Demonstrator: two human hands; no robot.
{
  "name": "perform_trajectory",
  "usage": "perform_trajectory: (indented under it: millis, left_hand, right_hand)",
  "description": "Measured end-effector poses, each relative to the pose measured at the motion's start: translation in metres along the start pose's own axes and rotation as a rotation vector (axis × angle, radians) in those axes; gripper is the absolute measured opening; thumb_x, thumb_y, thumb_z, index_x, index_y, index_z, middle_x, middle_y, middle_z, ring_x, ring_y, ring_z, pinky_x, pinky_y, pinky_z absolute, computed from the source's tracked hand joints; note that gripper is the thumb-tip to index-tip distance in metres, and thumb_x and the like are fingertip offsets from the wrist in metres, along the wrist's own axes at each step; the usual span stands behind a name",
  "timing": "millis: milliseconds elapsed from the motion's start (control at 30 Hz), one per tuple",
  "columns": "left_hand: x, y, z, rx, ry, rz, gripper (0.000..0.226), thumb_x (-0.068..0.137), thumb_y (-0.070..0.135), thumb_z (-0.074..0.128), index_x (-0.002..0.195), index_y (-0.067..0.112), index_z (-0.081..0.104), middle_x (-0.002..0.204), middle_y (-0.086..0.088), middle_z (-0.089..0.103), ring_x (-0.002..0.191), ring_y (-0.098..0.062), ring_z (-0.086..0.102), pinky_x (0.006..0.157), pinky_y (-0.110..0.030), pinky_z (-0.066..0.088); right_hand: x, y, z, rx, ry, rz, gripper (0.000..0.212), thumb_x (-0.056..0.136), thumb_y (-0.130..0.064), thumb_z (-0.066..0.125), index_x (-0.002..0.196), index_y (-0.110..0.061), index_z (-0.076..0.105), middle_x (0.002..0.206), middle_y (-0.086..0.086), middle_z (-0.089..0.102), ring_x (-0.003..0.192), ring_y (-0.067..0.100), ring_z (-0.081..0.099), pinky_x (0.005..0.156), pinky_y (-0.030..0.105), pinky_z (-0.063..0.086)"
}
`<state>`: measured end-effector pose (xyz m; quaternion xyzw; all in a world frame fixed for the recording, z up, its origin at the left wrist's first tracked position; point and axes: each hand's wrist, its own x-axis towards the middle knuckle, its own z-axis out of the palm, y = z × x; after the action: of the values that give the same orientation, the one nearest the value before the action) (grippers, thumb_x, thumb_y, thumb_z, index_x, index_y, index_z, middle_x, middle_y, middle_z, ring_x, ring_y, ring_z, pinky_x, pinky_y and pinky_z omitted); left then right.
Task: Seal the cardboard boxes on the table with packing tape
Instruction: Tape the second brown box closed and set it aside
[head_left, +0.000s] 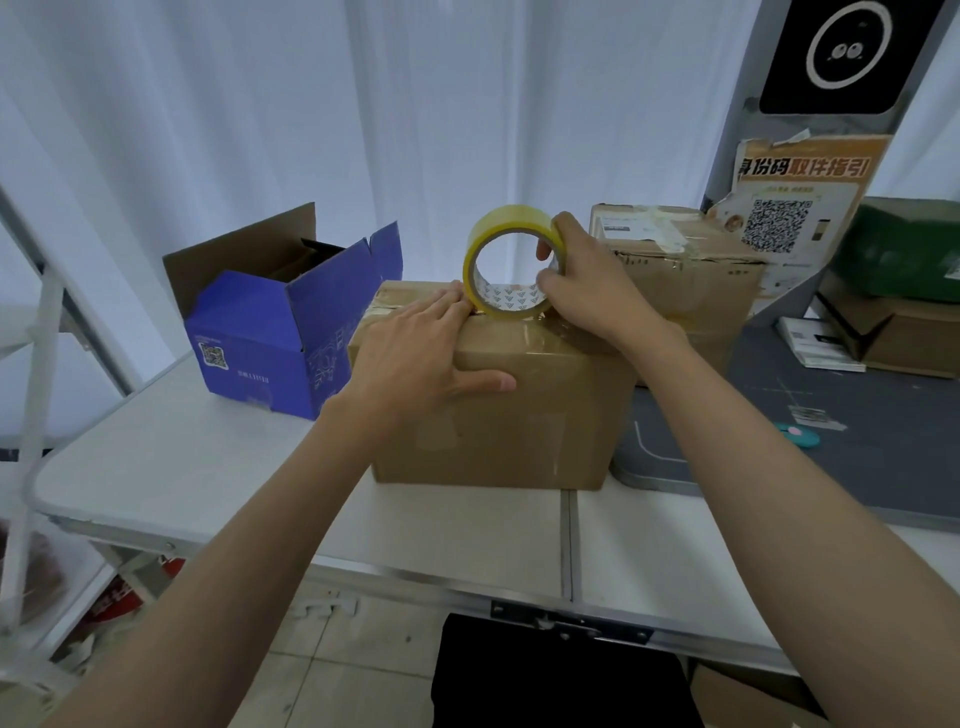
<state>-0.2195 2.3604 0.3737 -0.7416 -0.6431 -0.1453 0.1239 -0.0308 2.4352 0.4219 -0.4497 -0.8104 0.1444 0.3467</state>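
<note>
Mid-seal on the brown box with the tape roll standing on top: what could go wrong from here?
1. The right hand grips the tape roll upright on the box; if it tilts, the strip may run off the seam.
2. The left hand lies flat beside the roll; its fingers could catch the sticky tape.
3. The box sits near the table edge and may slide under a pull.

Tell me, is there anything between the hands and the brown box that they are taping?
Nothing visible does. The left hand lies flat on the brown box, thumb over its front edge. The right hand grips the tape roll, which stands on the box top right beside the left fingertips.
</note>
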Motion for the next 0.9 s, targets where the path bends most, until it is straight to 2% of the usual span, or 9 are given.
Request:
perform_trajectory:
  millis: [167,300,367,433,500,600,733,800,900]
  left_hand:
    - [-0.003,0.000,0.000,0.002,-0.020,-0.036,0.127,0.058,0.100,0.018,0.158,0.023,0.027,0.166,0.004,0.022,0.149,-0.016,0.030,0.116,-0.040,0.032]
    - [-0.003,0.001,0.002,-0.004,-0.003,-0.036,0.126,0.058,0.099,0.018,0.158,0.023,0.026,0.166,0.004,0.022,0.149,-0.015,0.028,0.117,-0.039,0.030]
    - [-0.003,0.001,0.003,-0.009,-0.001,-0.037,0.125,0.059,0.099,0.019,0.158,0.024,0.025,0.166,0.004,0.021,0.149,-0.016,0.028,0.117,-0.039,0.030]
    - [-0.003,0.001,0.003,-0.015,0.000,-0.038,0.125,0.059,0.099,0.020,0.159,0.024,0.023,0.166,0.005,0.020,0.150,-0.016,0.028,0.117,-0.039,0.029]
    - [-0.003,0.002,0.003,-0.021,0.003,-0.039,0.123,0.060,0.098,0.021,0.160,0.025,0.021,0.167,0.005,0.018,0.150,-0.016,0.025,0.117,-0.039,0.027]
    - [-0.003,0.004,0.001,-0.028,-0.012,-0.034,0.121,0.061,0.097,0.022,0.160,0.028,0.016,0.168,0.007,0.013,0.152,-0.015,0.021,0.119,-0.039,0.023]
    - [-0.001,0.009,-0.002,-0.018,-0.031,-0.020,0.117,0.066,0.093,0.029,0.161,0.026,0.014,0.168,0.006,0.012,0.153,-0.017,0.018,0.121,-0.038,0.018]
    - [-0.001,0.012,-0.003,-0.015,-0.029,-0.025,0.116,0.067,0.092,0.031,0.160,0.025,0.017,0.168,0.005,0.012,0.153,-0.018,0.018,0.122,-0.038,0.017]
    - [-0.001,0.017,-0.003,-0.012,-0.020,-0.023,0.113,0.071,0.091,0.039,0.160,0.023,0.019,0.168,0.003,0.013,0.153,-0.017,0.017,0.122,-0.037,0.016]
  right_hand:
    - [-0.001,0.011,-0.017,0.016,0.069,0.014,0.031,0.087,0.007,0.041,0.113,-0.004,0.050,0.081,-0.003,0.048,0.071,0.017,0.046,0.063,0.035,0.037]
    - [0.001,0.034,-0.036,-0.075,0.209,0.055,0.032,0.086,0.007,0.045,0.114,-0.006,0.055,0.105,0.010,0.052,0.093,0.024,0.046,0.072,0.031,0.030]
    - [0.000,0.042,-0.039,-0.070,0.252,0.062,0.024,0.089,0.003,0.049,0.107,-0.011,0.059,0.104,0.007,0.052,0.091,0.021,0.046,0.070,0.024,0.030]
    - [-0.003,0.046,-0.036,0.013,0.261,0.073,0.018,0.090,0.000,0.051,0.097,-0.014,0.059,0.094,-0.003,0.059,0.083,0.015,0.051,0.061,0.013,0.032]
    - [-0.007,0.050,-0.032,0.117,0.233,0.135,0.010,0.091,-0.006,0.056,0.096,-0.013,0.062,0.087,-0.013,0.061,0.079,0.005,0.055,0.060,0.007,0.036]
    - [-0.011,0.058,-0.028,0.242,0.172,0.183,0.006,0.091,-0.017,0.064,0.097,-0.016,0.064,0.095,-0.009,0.065,0.086,0.002,0.059,0.069,0.019,0.043]
    - [-0.014,0.062,-0.020,0.367,0.186,0.210,0.002,0.094,-0.019,0.062,0.096,-0.019,0.061,0.105,0.001,0.066,0.096,0.013,0.061,0.078,0.027,0.046]
    - [-0.014,0.061,-0.020,0.379,0.227,0.180,0.009,0.098,-0.014,0.055,0.091,-0.021,0.057,0.094,-0.003,0.062,0.087,0.006,0.058,0.074,0.021,0.044]
    - [-0.014,0.059,-0.025,0.251,0.250,0.105,0.009,0.100,-0.009,0.047,0.098,-0.014,0.054,0.087,-0.008,0.059,0.073,-0.012,0.053,0.065,0.003,0.039]
